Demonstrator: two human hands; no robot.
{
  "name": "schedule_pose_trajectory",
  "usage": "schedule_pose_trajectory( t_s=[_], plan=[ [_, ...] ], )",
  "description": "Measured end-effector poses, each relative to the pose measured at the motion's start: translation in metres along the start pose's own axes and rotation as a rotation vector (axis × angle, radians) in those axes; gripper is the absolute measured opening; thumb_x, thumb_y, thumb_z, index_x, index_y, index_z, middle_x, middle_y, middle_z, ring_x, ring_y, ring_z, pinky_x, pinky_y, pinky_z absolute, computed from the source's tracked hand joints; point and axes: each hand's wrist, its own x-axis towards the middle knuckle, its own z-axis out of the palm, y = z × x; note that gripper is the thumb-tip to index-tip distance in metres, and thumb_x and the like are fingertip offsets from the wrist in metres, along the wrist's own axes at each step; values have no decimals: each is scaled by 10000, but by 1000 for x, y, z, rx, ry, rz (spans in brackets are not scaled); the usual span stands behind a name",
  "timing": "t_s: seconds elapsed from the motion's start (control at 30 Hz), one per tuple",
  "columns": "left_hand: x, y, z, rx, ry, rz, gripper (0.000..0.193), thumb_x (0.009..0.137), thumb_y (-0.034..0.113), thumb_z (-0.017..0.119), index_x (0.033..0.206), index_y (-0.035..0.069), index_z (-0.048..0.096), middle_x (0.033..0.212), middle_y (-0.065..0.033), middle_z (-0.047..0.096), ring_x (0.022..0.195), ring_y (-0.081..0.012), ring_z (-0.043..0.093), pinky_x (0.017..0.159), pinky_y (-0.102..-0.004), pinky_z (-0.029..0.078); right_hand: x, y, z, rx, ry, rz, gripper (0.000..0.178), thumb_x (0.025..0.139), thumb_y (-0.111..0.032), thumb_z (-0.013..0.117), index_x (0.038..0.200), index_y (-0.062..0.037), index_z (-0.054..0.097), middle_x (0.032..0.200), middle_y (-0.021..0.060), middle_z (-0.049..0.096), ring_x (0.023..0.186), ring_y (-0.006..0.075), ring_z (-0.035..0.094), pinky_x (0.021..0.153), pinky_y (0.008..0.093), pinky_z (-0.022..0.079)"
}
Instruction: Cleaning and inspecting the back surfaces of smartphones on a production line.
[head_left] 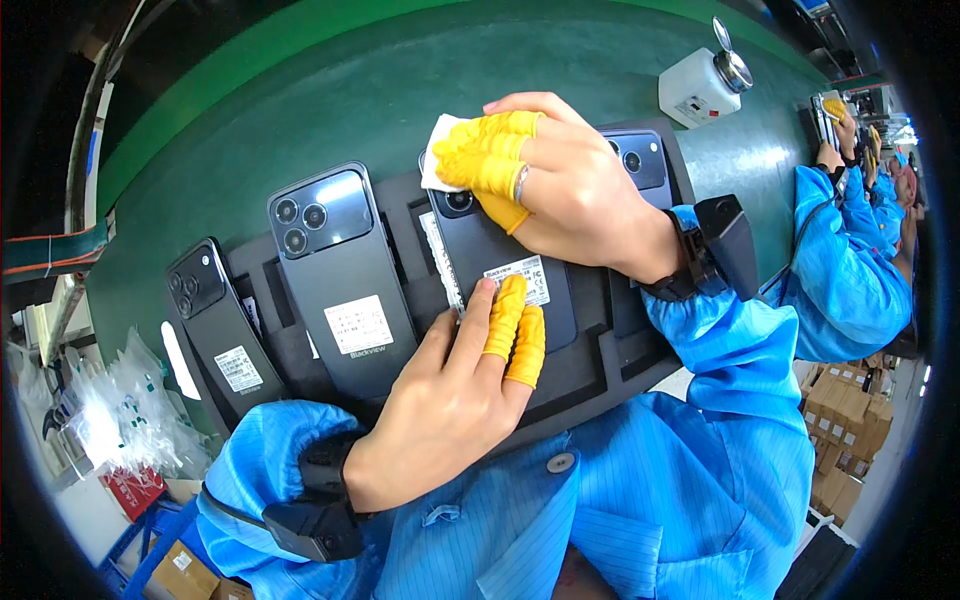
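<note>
My right hand [570, 180], with yellow finger cots on its fingers, presses a folded white wiping cloth [440, 150] against the camera end of a dark smartphone [500, 245]. That phone lies face down in a black foam tray [590, 385], its top partly hidden by the hand. My left hand [440, 400] lies on the lower part of the same phone, fingers stretched out beside its white label [535, 280]; two of them wear yellow cots. To the left, two more dark phones rest face down in the tray, a larger phone [345, 270] and a tilted phone [222, 325]. Another phone [640, 165] is partly covered by my right arm.
A white pump bottle [703, 85] with its metal lid raised stands on the green table [400, 90] at the far right. Clear plastic bags [130, 400] hang at the left. Co-workers in blue sleeves [845, 270] sit along the right; cardboard boxes [845, 425] are stacked behind.
</note>
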Motion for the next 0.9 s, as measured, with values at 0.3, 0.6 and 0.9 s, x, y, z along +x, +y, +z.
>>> schedule_pose_trajectory(
  t_s=[0.3,0.6,0.9],
  plan=[
    [1,2,-2,-29,17,-49,420,721,150,644,1101,-28,654,1127,-223,626,1163,-351,565,898,-395,520,-2,-2,-8,38,-155,2,221,644,5,745,861,-3,703,958,96,712,860,245,677,965,455,495],
    [0,1,0,-17,8,-16,436,830,166,533,1198,-62,589,1107,-259,630,1151,-381,567,909,-401,507,4,-2,3,-7,7,-28,100,620,-119,709,640,-67,626,590,53,570,611,219,601,822,372,492],
    [0,1,1,-5,3,-11,434,821,162,541,1191,-59,597,1030,-244,646,1142,-379,575,903,-401,508,8,-10,-11,20,-70,59,214,529,-1,656,740,-27,670,673,70,607,637,254,583,732,375,493]
  ],
)
